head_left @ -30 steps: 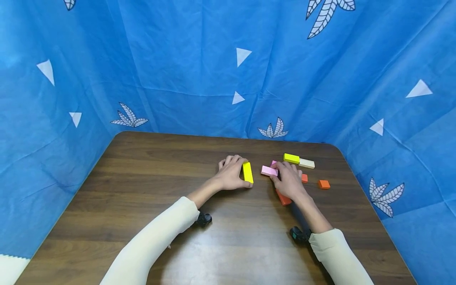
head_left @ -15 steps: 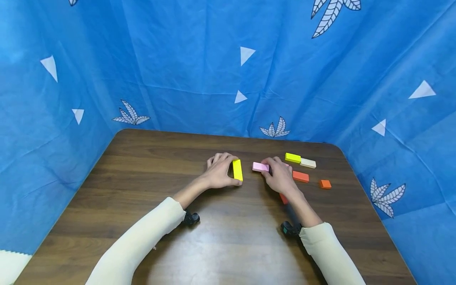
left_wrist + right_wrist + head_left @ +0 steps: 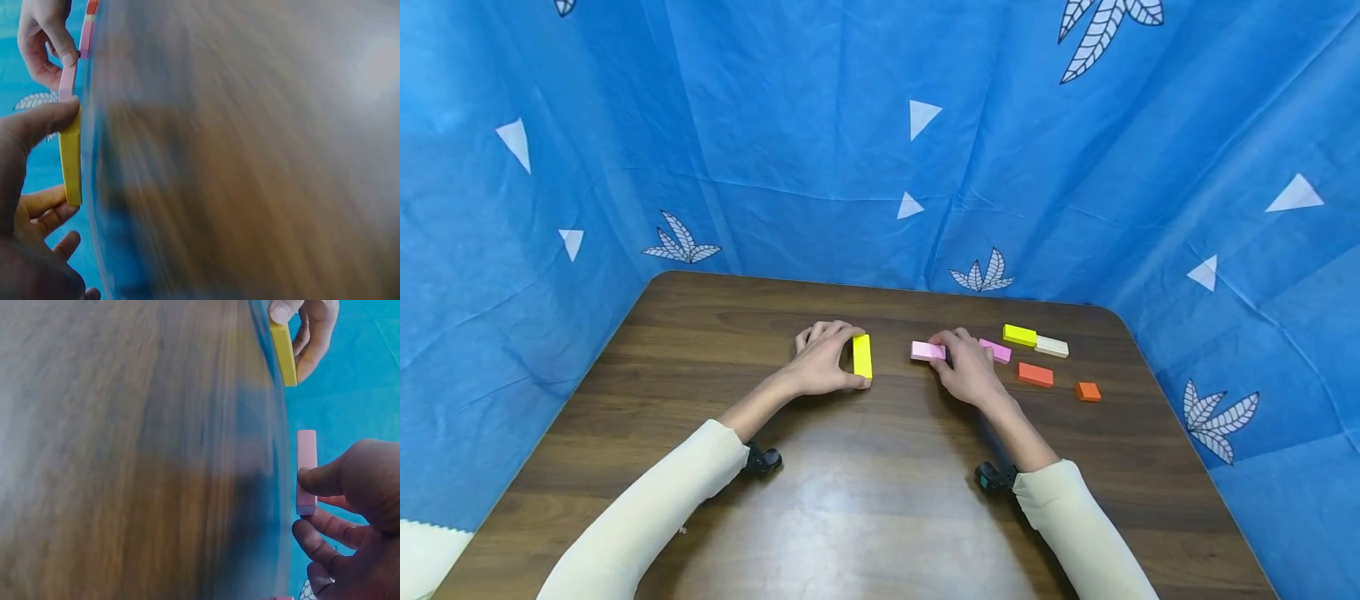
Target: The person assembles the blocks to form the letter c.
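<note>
The left hand (image 3: 820, 367) grips a yellow block (image 3: 862, 356) on edge, the right hand (image 3: 962, 371) pinches a pink block (image 3: 928, 351), ends facing for joining.

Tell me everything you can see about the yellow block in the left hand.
The yellow block is a long, plain bar, bright yellow with flat faces and sharp edges, matte, maybe painted wood. It stands on a long narrow edge on the brown table, pointing away from the person. The left hand grips its ends between thumb and fingers. No other block touches it.
</note>
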The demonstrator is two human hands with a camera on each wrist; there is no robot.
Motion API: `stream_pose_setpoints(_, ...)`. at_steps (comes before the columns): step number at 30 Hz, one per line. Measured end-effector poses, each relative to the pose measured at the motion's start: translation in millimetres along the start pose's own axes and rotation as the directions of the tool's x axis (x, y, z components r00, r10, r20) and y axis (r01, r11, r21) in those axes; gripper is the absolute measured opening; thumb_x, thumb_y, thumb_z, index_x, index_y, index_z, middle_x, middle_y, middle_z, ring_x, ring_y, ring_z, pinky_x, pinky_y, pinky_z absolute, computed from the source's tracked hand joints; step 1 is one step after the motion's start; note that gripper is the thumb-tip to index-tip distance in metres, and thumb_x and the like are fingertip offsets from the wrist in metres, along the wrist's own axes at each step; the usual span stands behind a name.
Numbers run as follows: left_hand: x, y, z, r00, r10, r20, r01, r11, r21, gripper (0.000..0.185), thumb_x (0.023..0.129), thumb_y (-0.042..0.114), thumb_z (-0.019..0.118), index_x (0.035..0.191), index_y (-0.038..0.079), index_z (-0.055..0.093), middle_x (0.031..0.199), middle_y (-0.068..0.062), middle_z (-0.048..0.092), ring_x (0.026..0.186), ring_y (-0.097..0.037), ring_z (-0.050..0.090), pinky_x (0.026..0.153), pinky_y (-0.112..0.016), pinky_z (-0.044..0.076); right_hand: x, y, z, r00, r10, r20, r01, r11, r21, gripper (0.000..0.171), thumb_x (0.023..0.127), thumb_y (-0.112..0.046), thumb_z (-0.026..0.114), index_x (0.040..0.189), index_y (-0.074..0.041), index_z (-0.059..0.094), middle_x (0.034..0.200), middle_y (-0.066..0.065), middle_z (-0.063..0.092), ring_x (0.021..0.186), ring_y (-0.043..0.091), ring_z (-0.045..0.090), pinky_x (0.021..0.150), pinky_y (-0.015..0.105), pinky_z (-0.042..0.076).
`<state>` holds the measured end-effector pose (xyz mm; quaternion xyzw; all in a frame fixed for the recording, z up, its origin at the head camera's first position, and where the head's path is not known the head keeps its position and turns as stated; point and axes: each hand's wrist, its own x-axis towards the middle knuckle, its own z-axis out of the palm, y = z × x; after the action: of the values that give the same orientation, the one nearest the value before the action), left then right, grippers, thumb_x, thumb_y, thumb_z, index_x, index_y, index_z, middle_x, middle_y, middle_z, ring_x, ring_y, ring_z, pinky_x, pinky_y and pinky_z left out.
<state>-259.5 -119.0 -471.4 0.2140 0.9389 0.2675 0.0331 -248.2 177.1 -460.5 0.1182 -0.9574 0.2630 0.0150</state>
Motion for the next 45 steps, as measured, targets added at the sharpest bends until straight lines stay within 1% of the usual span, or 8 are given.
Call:
stream_pose_setpoints(5,-10.1,-14.0,-8.4,1.0,0.026,0.012,-0.026,0.999,-0.024,0.089,0.082,0.053,0.088,0.158,0.021,0.054,0.157,-0.004,0.055,0.146,-0.038,0.039,0.119,-0.074,0.015,3,-4,6,1.0,-0.009,0.004,0.009,1.0,0.002,0.03,0.101,-0.019,0.074,0.13,-0.013,0.07,0.132,0.015,0.066,0.12,0.037,0.061,0.108,0.066,0.036)
stream_pose_setpoints(11,-14.8,-27.8,-18.9,0.999,0.039,0.008,-0.038,0.997,-0.07,0.088,0.084,0.047,0.089,0.16,0.02,0.052,0.161,-0.007,0.052,0.146,-0.04,0.038,0.117,-0.077,0.011,10,-11,17,1.0,-0.024,0.012,0.024,1.0,0.012,0.027,0.102,-0.019,0.073,0.129,-0.014,0.071,0.13,0.013,0.066,0.12,0.035,0.063,0.1,0.059,0.037)
stream_pose_setpoints(15,-16.1,-33.5,-22.9,1.0,0.025,0.015,-0.024,0.997,-0.07,0.089,0.084,0.045,0.09,0.16,0.019,0.051,0.162,-0.007,0.051,0.148,-0.04,0.036,0.117,-0.077,0.011,16,-19,22,0.999,-0.033,0.015,0.032,0.999,0.04,0.027,0.103,-0.018,0.072,0.129,-0.014,0.07,0.13,0.013,0.066,0.12,0.033,0.064,0.099,0.059,0.036)
stream_pose_setpoints(23,-19.3,-37.5,-26.7,1.0,0.009,0.008,-0.009,0.999,-0.036,0.091,0.082,0.046,0.09,0.16,0.02,0.052,0.162,-0.007,0.052,0.147,-0.039,0.037,0.117,-0.076,0.012,27,-31,29,0.999,-0.046,0.011,0.045,0.998,0.05,0.025,0.103,-0.018,0.072,0.128,-0.014,0.07,0.13,0.012,0.066,0.117,0.031,0.064,0.098,0.06,0.036)
stream_pose_setpoints(29,-21.1,-43.7,-29.6,1.0,0.002,0.005,-0.002,1.0,-0.001,0.091,0.082,0.047,0.09,0.16,0.021,0.051,0.163,-0.008,0.051,0.15,-0.041,0.037,0.117,-0.077,0.012,32,-35,35,0.998,-0.059,0.009,0.059,0.997,0.041,0.026,0.103,-0.018,0.072,0.129,-0.013,0.07,0.132,0.013,0.066,0.122,0.032,0.066,0.099,0.059,0.038)
stream_pose_setpoints(39,-25.1,-49.3,-29.7,0.999,-0.019,0.047,0.019,1.0,0.014,0.096,0.082,0.053,0.09,0.163,0.025,0.048,0.166,-0.007,0.047,0.155,-0.042,0.034,0.12,-0.081,0.006,39,-42,37,0.998,-0.058,0.008,0.058,0.998,0.036,0.028,0.104,-0.019,0.071,0.131,-0.014,0.069,0.133,0.012,0.065,0.123,0.032,0.066,0.102,0.058,0.038)
stream_pose_setpoints(42,-25.2,-49.0,-29.0,0.999,-0.011,0.042,0.011,1.0,-0.001,0.096,0.085,0.057,0.086,0.165,0.025,0.045,0.168,-0.007,0.044,0.156,-0.041,0.032,0.121,-0.081,0.005,41,-44,38,0.998,-0.06,0.013,0.06,0.997,0.042,0.028,0.104,-0.018,0.071,0.131,-0.014,0.069,0.134,0.012,0.065,0.124,0.032,0.066,0.103,0.059,0.038)
stream_pose_setpoints(45,-26.2,-47.6,-29.1,1.0,0.006,0.024,-0.005,1.0,-0.023,0.086,0.093,0.054,0.079,0.165,0.022,0.045,0.169,-0.009,0.042,0.156,-0.042,0.031,0.121,-0.079,0.011,43,-45,40,0.998,-0.068,0.017,0.067,0.996,0.054,0.029,0.104,-0.019,0.071,0.132,-0.014,0.069,0.136,0.012,0.065,0.126,0.031,0.065,0.103,0.059,0.038)
